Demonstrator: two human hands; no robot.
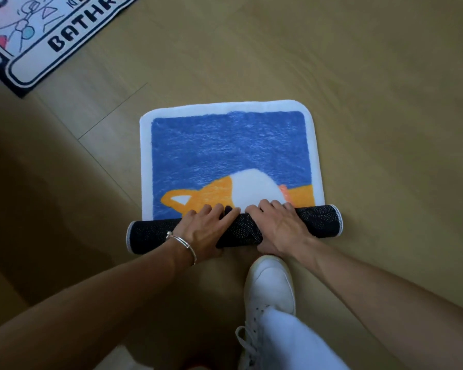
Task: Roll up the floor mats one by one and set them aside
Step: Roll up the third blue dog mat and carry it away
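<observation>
Both hands on a half-rolled mat on the pale wooden plank floor (358,76).

The blue fleecy floor mat with a white border and an orange-and-white animal (225,145) lies flat at its far end. Its near end is wound into a dark dotted roll (318,220) under both hands. A black-and-white printed bath mat (51,36) lies flat at far left. Both arms reach forward and down. The left hand (206,231) and right hand (281,225) sit side by side, fingers curved over the roll's top, thumbs at its near side. A white shoe (270,284) stands just behind them, and a silver bracelet (185,244) circles the left wrist.

blue mat (227,145): white border, orange-white figure | underside (318,220): black, dotted | shoe (269,284): white
</observation>
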